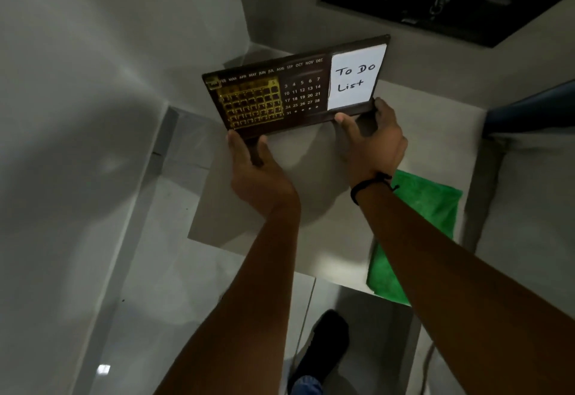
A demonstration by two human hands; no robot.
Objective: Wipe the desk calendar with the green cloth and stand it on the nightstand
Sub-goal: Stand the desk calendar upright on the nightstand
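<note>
Both hands are on the desk calendar (295, 86) and I've got it face-on to the camera, up over the back of the nightstand (280, 208), near the corner of the walls. Whether its base is touching the top or just clear of it, I can't tell from here.

It's a long, dark brown board, tilted so the right end rides higher. Month names run along the top edge — MAR through DEC readable, the first ones blurred. On the left there's a gold grid of small squares over the dark face. In the middle, white date numbers, 3 up to 31, with a few dots after the 31. On the right, a white note (356, 78) with "To Do List" handwritten in black.

My left hand (258, 173) is curled round the lower left corner, thumb in front, fingers behind. My right hand (370, 142) grips the lower right edge just under the note, thumb on the front lip, fingers wrapped at the end. A black band (368, 184) sits on that wrist.

The green cloth (426, 208) lies on the nightstand's right side, partly under my right forearm, draping over the front edge. A dark shoe (323, 345) shows on the floor below.
</note>
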